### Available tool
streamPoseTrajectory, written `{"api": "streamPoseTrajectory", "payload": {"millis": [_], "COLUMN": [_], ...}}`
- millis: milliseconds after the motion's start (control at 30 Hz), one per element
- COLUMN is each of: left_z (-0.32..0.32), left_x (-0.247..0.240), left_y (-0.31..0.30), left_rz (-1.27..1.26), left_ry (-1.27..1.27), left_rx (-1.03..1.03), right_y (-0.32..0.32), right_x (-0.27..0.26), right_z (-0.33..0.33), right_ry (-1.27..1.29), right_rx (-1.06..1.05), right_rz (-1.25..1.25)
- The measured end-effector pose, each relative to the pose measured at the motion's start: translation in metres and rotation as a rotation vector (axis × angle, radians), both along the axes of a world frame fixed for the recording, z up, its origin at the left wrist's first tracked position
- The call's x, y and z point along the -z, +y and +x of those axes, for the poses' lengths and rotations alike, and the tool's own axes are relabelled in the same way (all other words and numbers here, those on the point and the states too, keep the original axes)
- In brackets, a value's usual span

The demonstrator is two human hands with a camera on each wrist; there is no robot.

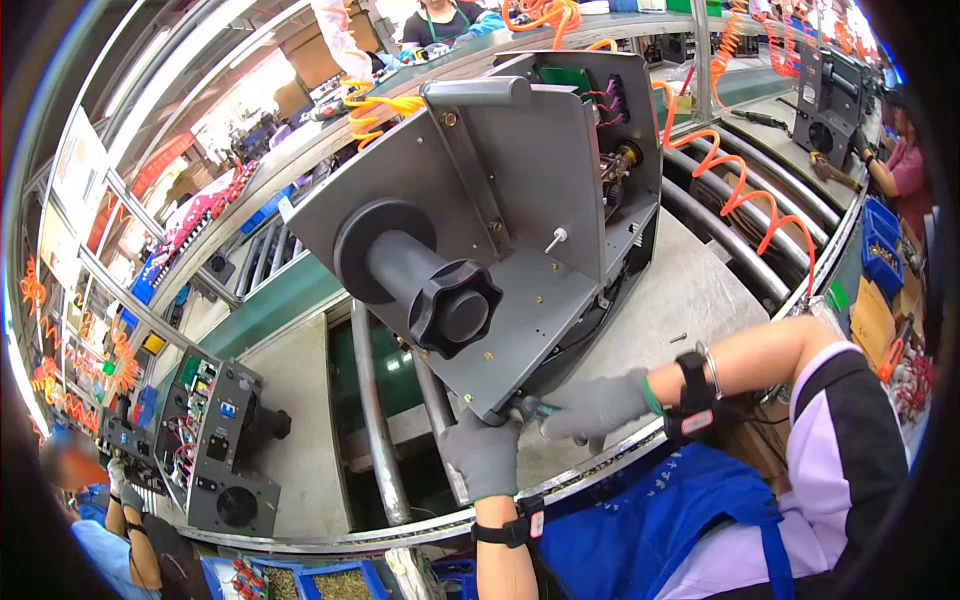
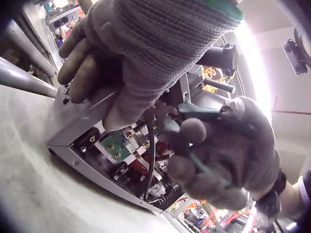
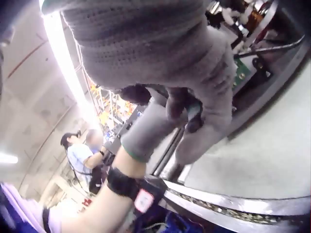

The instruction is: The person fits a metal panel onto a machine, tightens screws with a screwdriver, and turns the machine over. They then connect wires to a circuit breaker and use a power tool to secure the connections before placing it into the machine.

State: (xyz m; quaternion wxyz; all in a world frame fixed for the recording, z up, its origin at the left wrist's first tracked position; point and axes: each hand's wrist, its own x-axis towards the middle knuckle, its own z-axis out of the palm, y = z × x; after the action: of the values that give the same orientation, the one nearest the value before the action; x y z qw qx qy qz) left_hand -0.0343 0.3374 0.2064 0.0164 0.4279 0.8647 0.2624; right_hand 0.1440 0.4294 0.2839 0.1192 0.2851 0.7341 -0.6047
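A grey metal machine housing (image 1: 520,320) with a black star-shaped knob (image 1: 456,308) stands tilted on the bench. My gloved left hand (image 1: 484,455) grips its near lower corner; in the left wrist view that hand (image 2: 146,53) has its thumb and fingers bent over the panel edge (image 2: 80,128). My gloved right hand (image 1: 600,408) is close beside it, curled round pliers with teal handles (image 2: 199,111). The pliers' head is near my left thumb, by a black cable (image 2: 151,160) and the exposed circuit board (image 2: 114,148). What the jaws touch is unclear.
A small screw (image 1: 679,337) lies on the metal bench plate (image 1: 700,290). Steel rollers (image 1: 375,420) run left of the housing. Another machine (image 1: 225,450) stands at left, near a person (image 1: 100,540). Orange coiled hoses (image 1: 740,180) hang behind; blue bins (image 1: 880,245) stand right.
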Motion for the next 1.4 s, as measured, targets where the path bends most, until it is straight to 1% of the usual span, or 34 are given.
{"api": "streamPoseTrajectory", "payload": {"millis": [33, 100, 133, 167, 233, 267, 300, 367, 400, 500, 533, 600, 633, 667, 700, 767, 833, 867, 900, 1000, 1067, 1100, 1133, 1200, 1233, 1267, 1300, 1367, 1400], "left_z": [-0.001, -0.001, -0.001, -0.002, -0.007, -0.008, -0.007, -0.004, -0.004, 0.003, 0.002, 0.002, 0.003, 0.004, 0.004, 0.0, 0.003, 0.008, 0.011, 0.004, 0.0, 0.0, 0.0, 0.001, 0.001, 0.002, 0.003, 0.003, 0.004], "left_x": [0.001, 0.0, -0.001, -0.001, 0.009, 0.013, 0.012, 0.008, 0.008, -0.003, -0.002, -0.002, -0.002, 0.0, 0.0, 0.002, -0.002, -0.01, -0.015, -0.006, 0.001, 0.003, 0.005, 0.004, 0.002, 0.001, 0.0, -0.004, -0.005], "left_y": [-0.001, 0.0, 0.0, 0.0, 0.001, -0.001, 0.0, 0.001, 0.004, 0.003, 0.002, 0.001, 0.001, -0.001, -0.002, -0.002, -0.001, -0.001, -0.001, -0.001, 0.0, -0.002, -0.002, 0.001, 0.003, 0.002, -0.001, -0.002, -0.001], "left_rz": [0.016, 0.02, 0.002, -0.022, 0.034, 0.059, 0.077, 0.11, 0.08, -0.064, -0.051, -0.016, 0.029, 0.068, 0.102, 0.082, 0.057, 0.04, 0.023, -0.023, -0.003, 0.007, 0.01, 0.027, 0.042, 0.044, 0.043, 0.026, 0.018], "left_ry": [-0.026, -0.043, -0.035, -0.025, -0.126, -0.183, -0.169, -0.138, -0.07, 0.044, 0.002, -0.08, -0.063, -0.043, -0.022, -0.05, -0.055, -0.042, -0.028, -0.003, -0.017, -0.022, -0.022, -0.008, -0.009, -0.013, -0.02, 0.002, 0.01], "left_rx": [-0.003, -0.005, 0.001, 0.01, 0.017, 0.019, 0.009, -0.008, -0.025, -0.043, -0.031, -0.006, -0.014, -0.021, -0.027, 0.004, 0.004, -0.01, -0.022, -0.005, -0.006, -0.005, -0.023, -0.053, -0.042, -0.03, -0.019, -0.003, 0.007], "right_y": [-0.005, -0.014, -0.02, -0.018, -0.012, -0.012, -0.008, 0.003, 0.005, -0.008, -0.011, -0.019, -0.021, -0.023, -0.022, -0.019, -0.009, -0.006, -0.004, -0.005, -0.01, -0.018, -0.024, -0.033, -0.033, -0.03, -0.029, -0.014, -0.003], "right_x": [0.02, 0.082, 0.086, 0.089, 0.052, 0.043, 0.019, 0.002, -0.003, -0.001, 0.01, 0.073, 0.094, 0.099, 0.091, 0.056, 0.013, 0.001, -0.001, -0.012, -0.005, 0.003, 0.044, 0.061, 0.066, 0.073, 0.058, 0.006, 0.01], "right_z": [0.004, 0.004, 0.002, 0.003, 0.004, 0.007, 0.004, 0.005, 0.005, 0.009, 0.014, 0.014, 0.014, 0.015, 0.014, 0.015, 0.013, 0.01, 0.006, 0.006, 0.01, 0.015, 0.015, 0.016, 0.015, 0.013, 0.014, 0.014, 0.006], "right_ry": [0.105, 0.332, 0.407, 0.318, 0.129, 0.186, 0.092, 0.01, 0.02, 0.068, 0.11, 0.332, 0.445, 0.436, 0.364, 0.207, 0.11, 0.061, 0.04, 0.002, 0.039, 0.06, 0.141, 0.241, 0.293, 0.284, 0.219, 0.08, 0.08], "right_rx": [-0.029, -0.085, -0.033, -0.043, -0.067, 0.107, 0.214, 0.194, 0.159, 0.119, 0.047, 0.017, 0.001, 0.025, 0.013, -0.016, 0.057, 0.094, 0.09, 0.074, -0.023, -0.072, -0.07, -0.032, -0.01, -0.049, -0.007, 0.067, 0.114], "right_rz": [0.185, 0.558, 0.599, 0.463, 0.183, -0.116, -0.294, -0.376, -0.279, -0.118, -0.01, 0.381, 0.582, 0.616, 0.485, 0.212, -0.164, -0.347, -0.279, -0.089, 0.157, 0.278, 0.471, 0.503, 0.513, 0.525, 0.314, -0.084, -0.166]}}
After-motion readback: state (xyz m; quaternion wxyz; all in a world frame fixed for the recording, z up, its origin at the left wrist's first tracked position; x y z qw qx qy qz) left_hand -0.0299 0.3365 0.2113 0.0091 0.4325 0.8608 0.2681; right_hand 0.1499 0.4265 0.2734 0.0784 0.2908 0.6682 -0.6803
